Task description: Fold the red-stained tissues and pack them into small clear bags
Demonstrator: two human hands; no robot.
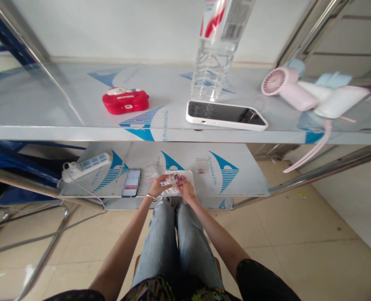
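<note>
On the lower shelf, a white tray [190,177] holds a pile of small dark red and pink pieces [179,178]. My left hand [158,186] is at the tray's left side, its fingers closed at a clear plastic bag or film; what exactly they pinch is too small to tell. My right hand [186,189] reaches into the small pieces from the right, fingertips together and partly hidden among them. Clear plastic bags [152,172] lie just left of the tray. A small clear packet with reddish bits [201,166] lies to its right.
A phone [131,183] and a power strip [88,166] lie left on the lower shelf. Above, the upper shelf's edge [94,133] carries a red case [125,102], a water bottle [213,62], a white-edged phone [226,115] and a pink fan [293,88].
</note>
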